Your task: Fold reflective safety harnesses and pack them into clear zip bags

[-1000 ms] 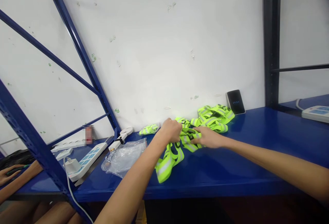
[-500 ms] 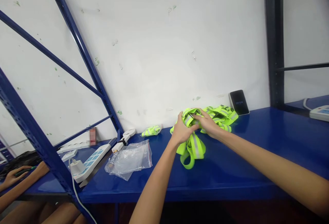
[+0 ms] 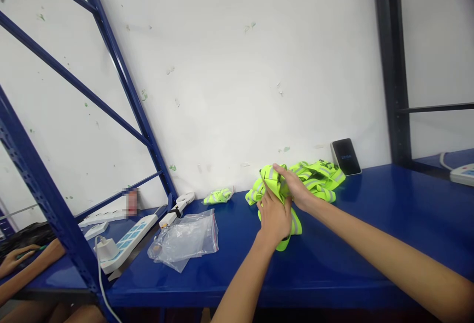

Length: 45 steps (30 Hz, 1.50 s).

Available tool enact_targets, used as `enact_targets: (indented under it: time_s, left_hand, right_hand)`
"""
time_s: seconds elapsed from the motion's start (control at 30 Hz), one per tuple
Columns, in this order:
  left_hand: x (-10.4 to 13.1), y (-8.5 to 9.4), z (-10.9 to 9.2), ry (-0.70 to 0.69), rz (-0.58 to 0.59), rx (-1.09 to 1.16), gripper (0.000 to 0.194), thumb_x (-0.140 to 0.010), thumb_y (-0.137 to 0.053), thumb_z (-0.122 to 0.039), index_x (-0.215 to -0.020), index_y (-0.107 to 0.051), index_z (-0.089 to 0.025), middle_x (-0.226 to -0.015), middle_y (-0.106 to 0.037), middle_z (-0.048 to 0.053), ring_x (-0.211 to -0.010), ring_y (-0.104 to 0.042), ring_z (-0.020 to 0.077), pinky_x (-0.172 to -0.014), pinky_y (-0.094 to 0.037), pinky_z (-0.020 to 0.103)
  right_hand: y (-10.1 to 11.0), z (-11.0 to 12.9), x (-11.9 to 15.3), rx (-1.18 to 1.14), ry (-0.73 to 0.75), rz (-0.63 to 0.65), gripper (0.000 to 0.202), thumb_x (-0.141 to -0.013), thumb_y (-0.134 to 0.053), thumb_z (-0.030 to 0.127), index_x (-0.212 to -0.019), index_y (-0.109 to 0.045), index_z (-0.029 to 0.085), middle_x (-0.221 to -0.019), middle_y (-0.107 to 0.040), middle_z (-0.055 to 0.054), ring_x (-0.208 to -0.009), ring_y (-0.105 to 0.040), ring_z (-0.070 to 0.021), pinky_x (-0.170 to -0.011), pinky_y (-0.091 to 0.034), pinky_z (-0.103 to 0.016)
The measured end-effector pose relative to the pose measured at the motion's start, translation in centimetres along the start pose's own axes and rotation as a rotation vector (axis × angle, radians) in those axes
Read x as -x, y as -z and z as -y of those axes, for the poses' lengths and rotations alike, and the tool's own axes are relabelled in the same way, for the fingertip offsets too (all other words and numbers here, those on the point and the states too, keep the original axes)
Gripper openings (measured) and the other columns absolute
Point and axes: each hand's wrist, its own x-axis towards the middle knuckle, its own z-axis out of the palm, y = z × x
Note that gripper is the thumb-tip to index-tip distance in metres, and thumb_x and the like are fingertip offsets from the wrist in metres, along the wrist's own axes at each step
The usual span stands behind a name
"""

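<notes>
A bright yellow-green bundle of cloth straps with grey stripes (image 3: 273,181) sat between the hands, over the shiny blue table (image 3: 355,254). Its long way ran from the wall to the front edge, loose ends pointing frontward. The left hand (image 3: 276,220), half closed, held it from the front. The right hand (image 3: 297,189), nearly straight, held its right side, near a matching strap pile (image 3: 321,181).

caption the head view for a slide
Left grip and right grip handle neon reflective straps at a blue table.
</notes>
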Motion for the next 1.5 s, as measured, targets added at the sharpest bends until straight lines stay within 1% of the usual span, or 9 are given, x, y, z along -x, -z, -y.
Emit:
enact_targets:
  time_s: [0.2, 0.37, 0.53, 0.73, 0.9, 1.03, 1.13, 1.23, 1.5]
  left_hand:
    - [0.4, -1.1, 2.6, -0.059, -0.157, -0.182, 0.061, -0.094, -0.035, -0.037, -0.148, -0.021, -0.013, -0.155, -0.019, 0.02, -0.145, -0.011, 0.0374, -0.113, -0.016, 0.06]
    - [0.4, -1.7, 5.0, -0.227, -0.275, -0.116, 0.055, -0.089, -0.041, -0.021, -0.143, -0.031, -0.02, -0.145, -0.041, 0.013, -0.138, -0.032, 0.0305, -0.114, -0.022, 0.057]
    - [0.5, -0.8, 6.1, -0.191, -0.335, 0.01, 0.066, -0.082, -0.048, -0.014, -0.144, -0.029, -0.022, -0.14, -0.047, 0.011, -0.129, -0.043, 0.0264, -0.109, -0.033, 0.047]
    - [1.8, 2.1, 7.3, -0.099, -0.312, -0.089, 0.084, -0.075, -0.055, -0.017, -0.149, -0.016, -0.023, -0.129, -0.057, 0.01, -0.112, -0.056, 0.0253, -0.098, -0.037, 0.044]
    - [3.3, 5.1, 4.8, -0.157, -0.382, -0.219, 0.054, -0.075, -0.064, -0.044, -0.124, -0.055, -0.023, -0.13, -0.047, 0.013, -0.121, -0.045, 0.0331, -0.103, -0.03, 0.053]
    - [2.5, 8.1, 1.2, -0.19, -0.561, -0.16, 0.057, -0.081, -0.059, -0.041, -0.134, -0.046, -0.023, -0.138, -0.039, 0.014, -0.129, -0.038, 0.032, -0.107, -0.026, 0.053]
    - [1.1, 9.1, 0.3, -0.233, -0.425, -0.055, 0.057, -0.085, -0.055, -0.04, -0.138, -0.039, -0.026, -0.137, -0.046, 0.011, -0.127, -0.043, 0.0282, -0.106, -0.032, 0.048]
    - [0.5, 8.2, 0.9, -0.217, -0.263, 0.078, 0.049, -0.09, -0.05, -0.039, -0.136, -0.04, -0.026, -0.13, -0.055, 0.009, -0.119, -0.052, 0.0249, -0.101, -0.04, 0.041]
    - [0.9, 3.4, 1.7, -0.092, -0.298, 0.299, 0.044, -0.097, -0.036, -0.035, -0.138, -0.033, -0.019, -0.137, -0.049, 0.015, -0.126, -0.048, 0.0249, -0.101, -0.039, 0.039]
  right_hand:
    - [0.2, 0.4, 0.2, -0.121, -0.118, -0.023, 0.03, -0.065, -0.078, 0.035, -0.086, -0.063, 0.019, -0.084, -0.071, -0.004, -0.076, -0.065, -0.0185, -0.061, -0.05, -0.024]
    - [0.1, 0.6, 0.5, -0.168, -0.102, 0.108, 0.065, -0.059, -0.08, 0.019, -0.118, -0.054, 0.025, -0.075, -0.07, 0.002, -0.069, -0.065, -0.0178, -0.061, -0.051, -0.027]
    - [-0.4, 0.7, 0.8, -0.177, -0.073, 0.133, 0.064, -0.057, -0.079, 0.017, -0.117, -0.056, 0.022, -0.077, -0.07, 0.001, -0.069, -0.065, -0.0183, -0.064, -0.051, -0.029]
    - [1.5, 0.9, 0.0, 0.148, 0.161, -0.081, 0.055, -0.063, -0.074, 0.025, -0.116, -0.06, 0.019, -0.089, -0.071, -0.003, -0.083, -0.065, -0.0232, -0.08, -0.049, -0.037]
    - [2.6, 1.1, -0.4, 0.482, 0.5, -0.147, 0.041, -0.073, -0.066, 0.028, -0.112, -0.062, 0.02, -0.116, -0.066, -0.007, -0.108, -0.058, -0.0278, -0.094, -0.044, -0.04]
    - [2.3, 0.5, 0.4, 0.572, 0.524, -0.007, 0.04, -0.074, -0.062, 0.025, -0.114, -0.062, 0.021, -0.115, -0.066, -0.007, -0.111, -0.057, -0.0277, -0.094, -0.045, -0.039]
    - [1.7, 0.3, 1.0, 0.564, 0.506, 0.06, 0.04, -0.074, -0.062, 0.023, -0.114, -0.062, 0.022, -0.115, -0.066, -0.005, -0.111, -0.057, -0.0267, -0.094, -0.045, -0.037]
    - [1.2, 0.6, 1.4, 0.46, 0.435, 0.031, 0.041, -0.072, -0.064, 0.024, -0.113, -0.062, 0.021, -0.114, -0.067, -0.005, -0.106, -0.06, -0.0251, -0.091, -0.047, -0.035]
    - [-0.5, 1.3, 2.1, -0.108, 0.017, 0.061, 0.069, -0.059, -0.082, 0.031, -0.122, -0.057, 0.021, -0.097, -0.073, -0.004, -0.098, -0.065, -0.0219, -0.082, -0.05, -0.028]
